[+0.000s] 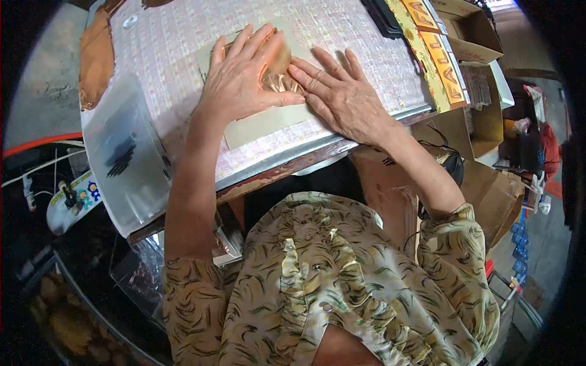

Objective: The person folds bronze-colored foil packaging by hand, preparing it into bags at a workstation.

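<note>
My left hand (238, 82) lies flat with its fingers spread over a shiny copper-coloured piece (282, 83), covering much of it. Under both is a beige sheet (244, 132) on the patterned table cover. To the right, my right hand (345, 97) rests palm down with its fingers stretched out. Its leading fingertips touch or lie beside the piece's right edge, close to my left thumb. What the piece is exactly I cannot make out.
A clear plastic sheet (131, 158) covers the table's left corner, near a brown piece (96, 64). Yellow and orange "FALL" strips (444, 70) and a black tray (386, 17) lie at the right. Cardboard boxes (473, 30) stand beyond the table's right edge.
</note>
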Motion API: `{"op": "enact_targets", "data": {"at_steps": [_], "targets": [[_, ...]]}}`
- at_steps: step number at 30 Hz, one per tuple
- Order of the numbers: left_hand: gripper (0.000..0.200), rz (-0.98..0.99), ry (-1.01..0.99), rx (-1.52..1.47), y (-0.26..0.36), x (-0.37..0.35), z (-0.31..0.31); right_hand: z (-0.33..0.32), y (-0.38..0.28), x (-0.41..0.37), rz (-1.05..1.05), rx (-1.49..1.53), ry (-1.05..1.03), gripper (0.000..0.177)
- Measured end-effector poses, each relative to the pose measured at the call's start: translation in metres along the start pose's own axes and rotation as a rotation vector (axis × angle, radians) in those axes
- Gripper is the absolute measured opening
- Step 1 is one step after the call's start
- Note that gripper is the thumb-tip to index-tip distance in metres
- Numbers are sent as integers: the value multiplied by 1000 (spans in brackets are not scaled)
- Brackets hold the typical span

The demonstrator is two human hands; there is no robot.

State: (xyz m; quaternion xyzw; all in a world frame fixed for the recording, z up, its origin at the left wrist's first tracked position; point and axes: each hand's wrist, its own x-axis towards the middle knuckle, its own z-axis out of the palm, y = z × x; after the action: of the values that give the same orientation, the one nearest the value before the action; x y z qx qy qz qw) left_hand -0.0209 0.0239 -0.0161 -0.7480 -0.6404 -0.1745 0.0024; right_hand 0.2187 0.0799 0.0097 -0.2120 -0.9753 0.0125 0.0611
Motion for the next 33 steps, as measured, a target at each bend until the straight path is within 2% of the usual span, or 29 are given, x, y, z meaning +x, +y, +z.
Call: {"op": "enact_targets", "data": {"at_steps": [5,7,8,9,11,12,13,18,22,24,25,28,29,31,33], "targets": [[121,-14,-25,-15,1,2,-5,-8,20,-5,39,57,56,48],[122,-13,-33,-7,1,2,-5,-15,29,-3,278,727,57,41],[123,-21,-43,0,1,2,-5,-11,29,1,323,748,233,32],[123,-14,-41,1,1,2,-4,-19,25,8,325,746,239,32],[125,-33,-51,2,1,1,-3,-40,16,22,496,738,14,27],[125,-27,-48,4,1,1,-3,-21,21,25,437,716,108,24],[127,-33,-53,-4,0,1,-4,-20,21,29,436,711,114,24],[130,-54,-27,-48,0,0,0,-25,7,54,545,493,-34,25],[133,-69,-19,-76,-1,0,0,-12,16,66,495,357,-47,22],[134,-79,-6,-93,0,-2,0,-17,21,67,538,528,-99,22],[135,-83,-6,-105,0,-2,0,-22,22,67,531,518,-108,22],[136,-99,2,-145,0,-2,-2,-33,31,69,632,950,-247,30],[136,-100,1,-168,0,-2,-2,-33,31,70,628,942,-253,30],[136,-101,9,-184,-1,-3,-3,-26,29,69,792,1215,-196,30],[137,-103,14,-196,-1,-2,-2,-17,34,71,815,1264,-215,28]]}}
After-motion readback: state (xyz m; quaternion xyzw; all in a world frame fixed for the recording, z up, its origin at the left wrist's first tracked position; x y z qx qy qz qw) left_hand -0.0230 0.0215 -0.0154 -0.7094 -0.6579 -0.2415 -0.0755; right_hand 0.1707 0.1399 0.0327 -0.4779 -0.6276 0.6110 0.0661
